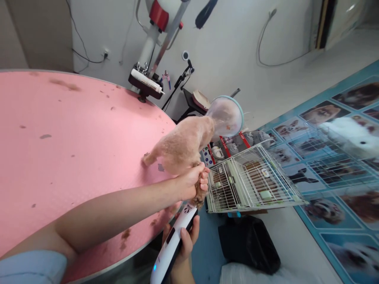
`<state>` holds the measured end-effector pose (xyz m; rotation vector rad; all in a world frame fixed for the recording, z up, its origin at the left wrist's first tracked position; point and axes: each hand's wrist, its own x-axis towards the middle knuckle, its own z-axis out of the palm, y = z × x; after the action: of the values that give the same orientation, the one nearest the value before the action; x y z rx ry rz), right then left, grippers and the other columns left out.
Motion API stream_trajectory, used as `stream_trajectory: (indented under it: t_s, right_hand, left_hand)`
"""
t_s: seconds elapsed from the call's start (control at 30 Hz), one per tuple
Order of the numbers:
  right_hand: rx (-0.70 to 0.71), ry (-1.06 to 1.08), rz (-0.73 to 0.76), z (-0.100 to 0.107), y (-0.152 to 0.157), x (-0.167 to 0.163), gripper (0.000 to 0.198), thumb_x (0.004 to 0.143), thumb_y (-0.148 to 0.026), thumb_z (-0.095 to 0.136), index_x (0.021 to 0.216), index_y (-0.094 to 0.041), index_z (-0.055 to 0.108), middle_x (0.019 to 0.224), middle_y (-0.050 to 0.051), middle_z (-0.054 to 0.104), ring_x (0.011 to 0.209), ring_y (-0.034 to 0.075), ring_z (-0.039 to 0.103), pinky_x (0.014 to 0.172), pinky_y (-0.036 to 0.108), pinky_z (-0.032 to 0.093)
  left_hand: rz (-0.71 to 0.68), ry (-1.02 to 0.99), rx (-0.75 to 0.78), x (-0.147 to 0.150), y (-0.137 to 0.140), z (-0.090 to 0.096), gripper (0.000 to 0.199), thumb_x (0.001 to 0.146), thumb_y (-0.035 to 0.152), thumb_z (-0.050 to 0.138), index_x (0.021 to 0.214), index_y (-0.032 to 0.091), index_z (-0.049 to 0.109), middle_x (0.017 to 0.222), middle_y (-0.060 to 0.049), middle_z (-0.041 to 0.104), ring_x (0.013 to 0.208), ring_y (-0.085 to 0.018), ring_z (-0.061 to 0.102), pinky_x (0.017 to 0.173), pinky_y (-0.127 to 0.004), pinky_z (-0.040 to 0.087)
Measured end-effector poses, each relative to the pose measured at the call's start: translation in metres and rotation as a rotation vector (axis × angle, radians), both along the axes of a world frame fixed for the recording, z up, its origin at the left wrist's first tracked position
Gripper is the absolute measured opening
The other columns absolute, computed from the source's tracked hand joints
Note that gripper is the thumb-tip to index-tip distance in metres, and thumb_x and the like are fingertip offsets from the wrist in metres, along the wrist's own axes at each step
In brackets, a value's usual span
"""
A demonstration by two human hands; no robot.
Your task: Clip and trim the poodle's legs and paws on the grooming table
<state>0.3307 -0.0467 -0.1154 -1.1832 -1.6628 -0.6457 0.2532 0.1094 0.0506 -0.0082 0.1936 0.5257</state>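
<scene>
A short-trimmed, light tan dog (pixel 180 144) stands near the edge of the pink table (pixel 89 142), its head inside a clear cone collar (pixel 226 116) with a teal rim. My left hand (pixel 194 182) reaches across from the left and is closed around one of the dog's legs (pixel 199 193), whose fluffy paw pokes out below my fingers. In my right hand (pixel 185 240), at the bottom, is a white and black pet clipper (pixel 174 244) with a blue light on its body. The clipper's head meets the paw; its blade is hidden by fur.
Loose hair clumps (pixel 126 234) lie on the table. A grooming arm with a dark tool tray (pixel 146 85) stands at its far edge. Beyond the dog are a white wire cage (pixel 251 179), a black bag (pixel 250 242) and a wall of pet pictures (pixel 331 213).
</scene>
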Motion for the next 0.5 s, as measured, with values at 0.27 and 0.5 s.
stream_trajectory:
  t_s: [0.27,0.5]
  right_hand:
    - [0.041,0.006,0.004,0.013,0.007,-0.009,0.068,0.071,-0.004,0.072,0.131,-0.021,0.044,0.151,0.015,0.033,0.132,0.035,0.045,0.075,0.046,0.063]
    - [0.048,0.055,-0.027,0.007,0.005,-0.012,0.061,0.074,-0.015,0.073,0.127,-0.023,0.044,0.15,0.016,0.035,0.131,0.039,0.045,0.071,0.052,0.063]
  left_hand:
    - [0.017,-0.018,-0.004,0.005,0.001,-0.005,0.026,0.094,0.033,0.046,0.076,0.015,0.044,0.052,0.008,0.031,0.037,-0.003,0.027,0.036,-0.012,0.022]
    - [0.019,-0.007,-0.006,0.005,0.002,-0.004,0.026,0.094,0.033,0.046,0.075,0.015,0.044,0.052,0.008,0.032,0.037,-0.002,0.028,0.037,-0.012,0.022]
